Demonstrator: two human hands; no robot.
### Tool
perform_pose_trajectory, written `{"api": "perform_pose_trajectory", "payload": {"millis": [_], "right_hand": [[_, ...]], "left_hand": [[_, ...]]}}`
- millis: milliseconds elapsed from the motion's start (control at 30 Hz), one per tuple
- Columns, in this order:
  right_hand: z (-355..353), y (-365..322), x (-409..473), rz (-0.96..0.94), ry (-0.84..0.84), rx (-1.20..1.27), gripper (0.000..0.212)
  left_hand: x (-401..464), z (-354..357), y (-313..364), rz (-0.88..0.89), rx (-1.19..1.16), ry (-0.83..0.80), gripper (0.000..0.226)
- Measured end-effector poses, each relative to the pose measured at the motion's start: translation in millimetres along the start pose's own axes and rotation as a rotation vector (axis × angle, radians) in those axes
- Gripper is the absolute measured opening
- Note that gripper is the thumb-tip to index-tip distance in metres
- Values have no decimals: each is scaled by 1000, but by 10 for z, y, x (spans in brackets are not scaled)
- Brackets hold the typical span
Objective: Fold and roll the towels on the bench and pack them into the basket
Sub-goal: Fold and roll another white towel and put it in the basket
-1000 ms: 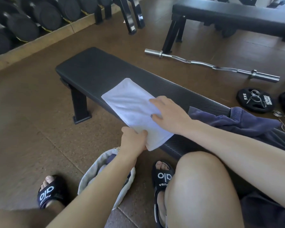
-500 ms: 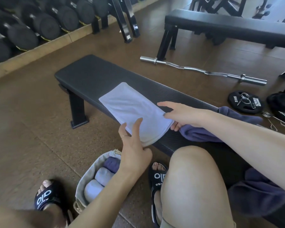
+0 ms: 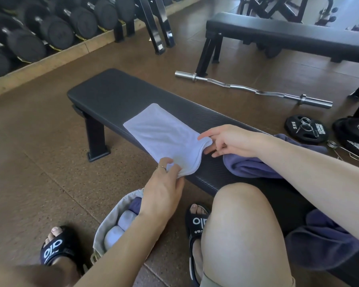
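- Pinching the near corner of the pale lilac folded terry towel (image 3: 164, 137), the left hand (image 3: 164, 187) has its thumb and fingers curled round the bunched edge where it hangs over the bench's front side.
- Gripping the towel's other near corner, the right hand (image 3: 226, 139) lifts it slightly between thumb and forefinger, its remaining fingers loosely extended.
- That towel lies flat along the black padded flat bench (image 3: 116, 96), its far end well short of the bench's end.
- A crumpled purple towel (image 3: 249, 166) sits on the bench just beside the right hand, under the forearm.
- On the floor below the left wrist stands a grey fabric basket (image 3: 107, 224) holding rolled towels (image 3: 120, 226), pale and purple.
- Beyond the bench lie a chrome curl bar (image 3: 247, 88) and black weight plates (image 3: 305, 129).
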State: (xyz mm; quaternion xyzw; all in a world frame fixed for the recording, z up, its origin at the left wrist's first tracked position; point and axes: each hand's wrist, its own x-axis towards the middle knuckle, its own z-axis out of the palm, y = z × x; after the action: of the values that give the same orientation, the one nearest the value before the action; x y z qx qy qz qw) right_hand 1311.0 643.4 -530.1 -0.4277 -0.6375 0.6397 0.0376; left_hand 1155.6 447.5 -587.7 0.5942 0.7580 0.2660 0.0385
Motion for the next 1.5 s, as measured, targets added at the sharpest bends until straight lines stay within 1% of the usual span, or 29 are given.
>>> {"api": "perform_pose_trajectory", "payload": {"millis": [33,67,133,200,233,267,400,467,600,733,833,900,967,1000,1033,1067,1133,1167,1200,1267,1333,1367,1400,1467,1500], "right_hand": [[-17,8,-7,-18,-21,-20,61],[-33,17,-13,-36,-38,-48,55],[-58,35,-5,-60,-44,-104,36],[-64,49,31,-62,-30,-134,19],[-51,43,46,-62,-16,-156,16],[-35,28,72,-62,10,-204,19],[57,-53,199,-94,156,-535,42],[95,-51,275,-115,199,-618,47],[140,-42,353,-81,229,-641,45],[196,-154,396,17,224,-678,34],[235,-219,428,96,238,-659,34],[257,-235,451,156,254,-622,32],[273,-251,454,193,261,-621,29],[285,-257,453,201,267,-623,28],[294,-257,454,202,277,-621,27],[303,-246,457,197,291,-622,26],[331,-217,444,162,328,-655,22],[350,-196,432,131,359,-695,18],[375,-166,417,89,403,-738,18],[426,-116,359,-31,515,-846,25],[448,-58,332,-266,581,-945,23],[445,-31,326,-398,562,-961,22],[421,7,330,-508,508,-972,25],[340,77,346,-664,367,-1090,35],[299,112,353,-706,322,-1164,37]], "left_hand": [[-7,3,-25,25,20,0,5],[-5,2,-49,50,25,8,8],[6,3,-110,74,-29,19,21],[19,-3,-161,23,-127,13,32],[28,-5,-180,-33,-175,-5,33],[47,-9,-185,-97,-218,-26,32],[139,11,-193,-320,-360,-49,33],[177,41,-219,-437,-435,-69,34],[273,39,-232,-586,-499,-145,39],[401,31,-265,-729,-573,-207,30],[428,20,-265,-747,-547,-215,33],[396,16,-227,-662,-395,-122,31],[344,-23,-159,-523,-200,39,23],[335,-27,-162,-410,-85,108,25],[344,-32,-171,-255,48,152,31],[370,-42,-170,-88,168,161,37],[429,-34,-131,225,344,92,44],[452,-37,-93,336,396,43,41],[466,-40,-61,400,435,12,38],[481,-61,-11,401,470,-21,32],[466,-35,-13,398,472,-31,25],[446,-14,-26,405,471,-36,19],[425,6,-36,408,464,-42,13],[399,22,-42,405,445,-39,14],[391,25,-44,404,449,-43,17]]}}
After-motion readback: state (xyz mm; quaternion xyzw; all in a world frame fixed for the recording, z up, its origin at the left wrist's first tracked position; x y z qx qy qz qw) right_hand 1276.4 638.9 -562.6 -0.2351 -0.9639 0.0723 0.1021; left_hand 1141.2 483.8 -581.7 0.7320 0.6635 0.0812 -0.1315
